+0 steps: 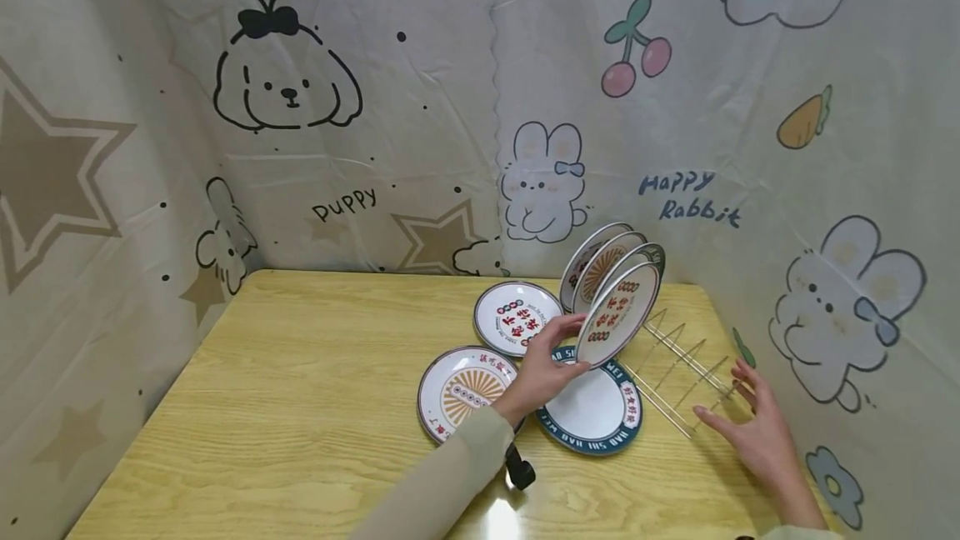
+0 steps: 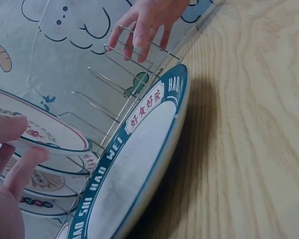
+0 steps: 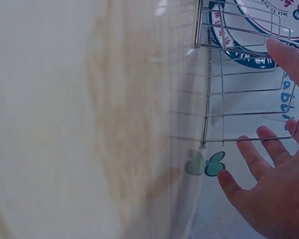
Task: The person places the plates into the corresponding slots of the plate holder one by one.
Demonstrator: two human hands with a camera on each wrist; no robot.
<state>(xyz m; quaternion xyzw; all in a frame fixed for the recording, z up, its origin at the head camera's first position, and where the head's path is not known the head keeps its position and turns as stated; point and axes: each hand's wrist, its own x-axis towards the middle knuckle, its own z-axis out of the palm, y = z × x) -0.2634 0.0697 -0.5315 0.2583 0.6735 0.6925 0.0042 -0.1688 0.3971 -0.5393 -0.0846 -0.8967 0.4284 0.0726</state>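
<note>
Wooden table (image 1: 300,407) | left hand (image 1: 546,373) extended forward, pinching tilted plate (image 1: 619,315) | right hand (image 1: 761,436) splayed loosely at end of wire rack (image 1: 690,359)

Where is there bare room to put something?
Mainly the table's left side, between the patterned cloth and flat sunburst plate; a smaller patch lies before the flat teal-rimmed plate. Crowded: far end of the wire rack, with standing plates and the left hand.

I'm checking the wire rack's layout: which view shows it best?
Head: the wire rack shows most of its length, though plates hide its far part. Left wrist shows it partly behind the teal-rimmed plate; right wrist shows its near end close up, cropped.
</note>
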